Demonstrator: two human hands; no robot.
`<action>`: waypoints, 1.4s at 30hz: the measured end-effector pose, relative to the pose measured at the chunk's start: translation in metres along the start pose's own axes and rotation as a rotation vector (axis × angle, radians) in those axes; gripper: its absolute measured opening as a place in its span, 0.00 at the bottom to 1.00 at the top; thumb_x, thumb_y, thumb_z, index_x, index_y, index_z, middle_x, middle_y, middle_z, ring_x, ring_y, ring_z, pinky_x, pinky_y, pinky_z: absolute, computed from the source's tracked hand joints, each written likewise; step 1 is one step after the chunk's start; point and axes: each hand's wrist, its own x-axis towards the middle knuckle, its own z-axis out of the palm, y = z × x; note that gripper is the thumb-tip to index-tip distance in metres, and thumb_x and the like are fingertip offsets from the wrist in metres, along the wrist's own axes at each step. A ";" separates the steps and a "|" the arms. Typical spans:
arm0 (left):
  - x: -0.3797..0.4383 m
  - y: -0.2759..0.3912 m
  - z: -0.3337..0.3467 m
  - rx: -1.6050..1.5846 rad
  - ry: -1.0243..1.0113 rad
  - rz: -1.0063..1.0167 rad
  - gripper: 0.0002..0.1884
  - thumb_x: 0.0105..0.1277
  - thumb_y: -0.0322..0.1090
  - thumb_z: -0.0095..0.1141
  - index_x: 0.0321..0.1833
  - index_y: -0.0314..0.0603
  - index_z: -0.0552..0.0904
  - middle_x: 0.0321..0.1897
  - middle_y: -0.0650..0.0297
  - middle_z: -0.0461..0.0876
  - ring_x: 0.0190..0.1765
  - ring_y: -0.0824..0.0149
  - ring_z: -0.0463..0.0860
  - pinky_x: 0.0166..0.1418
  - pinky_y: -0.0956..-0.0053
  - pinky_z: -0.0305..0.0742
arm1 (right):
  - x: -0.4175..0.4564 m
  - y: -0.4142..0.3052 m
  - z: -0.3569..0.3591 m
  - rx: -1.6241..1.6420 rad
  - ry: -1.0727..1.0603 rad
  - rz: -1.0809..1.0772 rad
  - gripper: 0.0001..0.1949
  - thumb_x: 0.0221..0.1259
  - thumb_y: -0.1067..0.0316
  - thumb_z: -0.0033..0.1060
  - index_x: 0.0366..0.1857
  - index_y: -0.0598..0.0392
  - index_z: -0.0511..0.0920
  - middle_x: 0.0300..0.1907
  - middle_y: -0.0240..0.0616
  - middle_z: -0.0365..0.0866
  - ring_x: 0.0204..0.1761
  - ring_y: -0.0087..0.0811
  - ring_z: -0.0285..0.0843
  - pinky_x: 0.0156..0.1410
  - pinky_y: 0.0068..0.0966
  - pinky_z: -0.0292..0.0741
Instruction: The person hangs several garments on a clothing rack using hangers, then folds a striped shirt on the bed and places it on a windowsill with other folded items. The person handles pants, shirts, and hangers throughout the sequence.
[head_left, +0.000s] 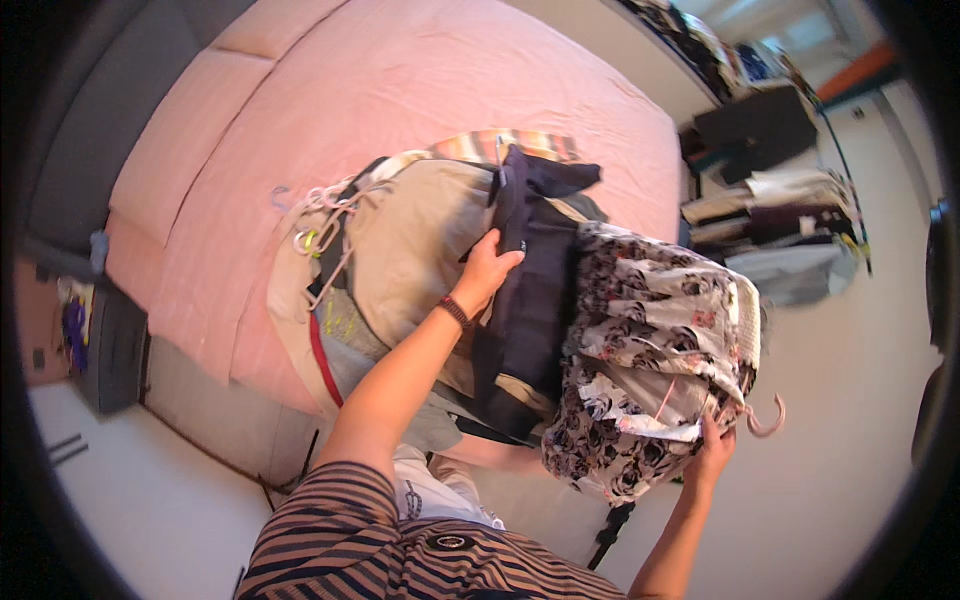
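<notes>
My left hand (487, 274) grips the edge of a dark short-sleeved shirt (525, 292), its thumb across the cloth and its other fingers partly hidden. At the right, my right hand (711, 450) holds a white floral garment with dark blooms (660, 330) by its upper end, where a pink hanger (765, 418) sticks out with its hook bare. The floral garment hangs against the dark shirt's right side. Under my left forearm lies a beige garment (420, 232), part of a heap of clothes. A striped orange and cream cloth (480, 144) shows at the heap's far edge.
The heap lies on a bed with a pink sheet (420, 75). Several light hangers (326, 217) cluster on its left side. Beyond the bed, clothes (795, 202) hang on a rack at the right. A dark cabinet (112, 345) stands at the left.
</notes>
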 end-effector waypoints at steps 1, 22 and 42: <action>-0.001 -0.004 0.000 -0.079 -0.045 -0.015 0.19 0.55 0.24 0.54 0.51 0.33 0.70 0.43 0.63 0.77 0.43 0.71 0.76 0.49 0.76 0.72 | 0.001 0.008 -0.005 -0.024 0.026 -0.005 0.22 0.52 0.75 0.57 0.53 0.61 0.67 0.46 0.37 0.74 0.44 0.26 0.73 0.50 0.23 0.70; 0.023 0.154 0.003 0.254 -0.190 0.316 0.10 0.54 0.25 0.54 0.38 0.44 0.69 0.22 0.72 0.71 0.16 0.82 0.67 0.17 0.90 0.61 | 0.061 0.106 -0.048 0.197 -0.056 -0.166 0.18 0.48 0.75 0.55 0.46 0.64 0.71 0.38 0.38 0.79 0.34 0.25 0.78 0.41 0.22 0.76; -0.161 0.401 0.052 0.670 -0.093 0.339 0.22 0.58 0.31 0.49 0.56 0.31 0.68 0.42 0.57 0.77 0.42 0.69 0.81 0.47 0.78 0.78 | 0.044 0.038 -0.087 0.187 -0.066 -0.082 0.18 0.51 0.74 0.54 0.48 0.62 0.71 0.41 0.36 0.77 0.38 0.23 0.75 0.45 0.22 0.72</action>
